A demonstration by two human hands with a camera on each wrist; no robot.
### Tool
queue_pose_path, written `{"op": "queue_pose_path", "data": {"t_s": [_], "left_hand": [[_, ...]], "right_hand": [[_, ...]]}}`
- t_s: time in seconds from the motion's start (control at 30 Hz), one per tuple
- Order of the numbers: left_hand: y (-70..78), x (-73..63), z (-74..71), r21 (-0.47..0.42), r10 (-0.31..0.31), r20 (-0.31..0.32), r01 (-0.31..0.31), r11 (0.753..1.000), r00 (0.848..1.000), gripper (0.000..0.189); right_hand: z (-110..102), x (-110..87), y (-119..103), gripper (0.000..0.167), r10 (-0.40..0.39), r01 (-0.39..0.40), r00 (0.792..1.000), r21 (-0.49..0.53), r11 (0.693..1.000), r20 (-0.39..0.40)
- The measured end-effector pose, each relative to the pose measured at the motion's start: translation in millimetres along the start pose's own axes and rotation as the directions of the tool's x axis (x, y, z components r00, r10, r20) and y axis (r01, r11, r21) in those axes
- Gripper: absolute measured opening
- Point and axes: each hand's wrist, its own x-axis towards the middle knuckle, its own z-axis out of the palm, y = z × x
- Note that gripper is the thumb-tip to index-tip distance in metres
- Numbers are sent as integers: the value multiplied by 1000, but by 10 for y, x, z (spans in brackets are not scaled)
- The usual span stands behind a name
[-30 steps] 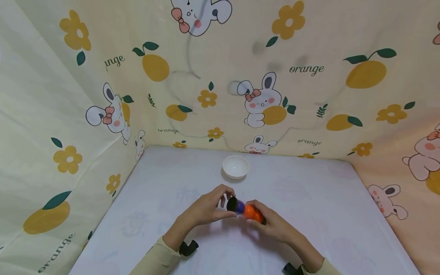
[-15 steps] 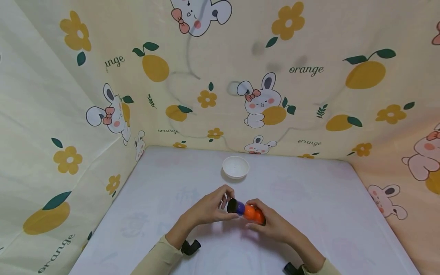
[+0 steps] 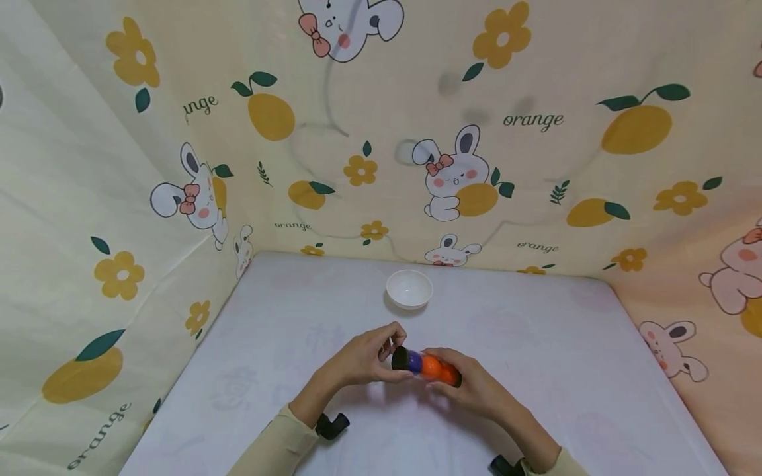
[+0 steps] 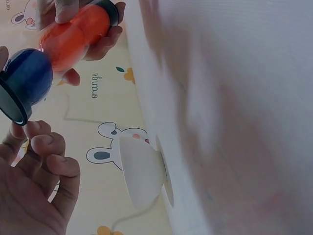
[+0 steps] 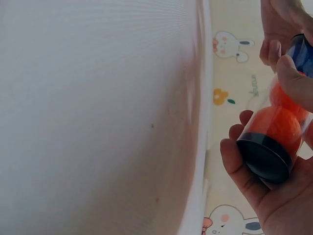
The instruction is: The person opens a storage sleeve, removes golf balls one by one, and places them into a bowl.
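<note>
A clear tube with dark end caps holds one blue ball and two orange balls. It lies tilted across the space between the hands, above the table. My right hand grips its right end, fingers and thumb wrapped round the orange part. At the blue end, my left hand has thumb and fingertips at the rim of the dark cap, pinching it; its other fingers are curled. The right wrist view shows the other dark cap against the right palm.
A white bowl stands on the white-covered table beyond the hands. Printed cloth walls rise at the back and sides. Black wrist devices sit at both wrists.
The left fingers shift slightly around the dark cap, and the tube's left end dips and turns a little. The right hand keeps its grip almost unmoved.
</note>
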Motion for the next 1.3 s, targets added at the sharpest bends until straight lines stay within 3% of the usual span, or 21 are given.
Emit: {"op": "queue_pose_path", "data": {"t_s": [0.27,0.4,0.53,0.7,0.83,1.2,1.3], "left_hand": [[6,19,13,-50,24,-23,-25,998,999,51],[23,29,-6,-39,47,-66,-50,998,997,53],[57,32,-63,-17,101,-97,-103,994,990,54],[82,28,-113,-42,194,-72,-198,979,978,52],[62,18,-116,-52,219,-80,-223,973,973,50],[57,9,-155,-109,265,-79,-273,956,961,49],[52,14,-158,-125,256,-63,-263,957,964,47]], "right_hand": [[-4,23,-4,51,-21,21,1000,-6,1000,-19],[-19,33,-21,53,5,-6,999,-9,1000,-43],[-39,26,-23,55,38,-40,997,-24,999,-74],[-58,18,2,53,58,-60,995,-26,998,-81],[-67,12,17,53,53,-55,995,-20,998,-83],[-95,-19,55,52,24,-24,1000,28,999,-14],[-105,-30,65,51,31,-31,999,44,999,8]]}}
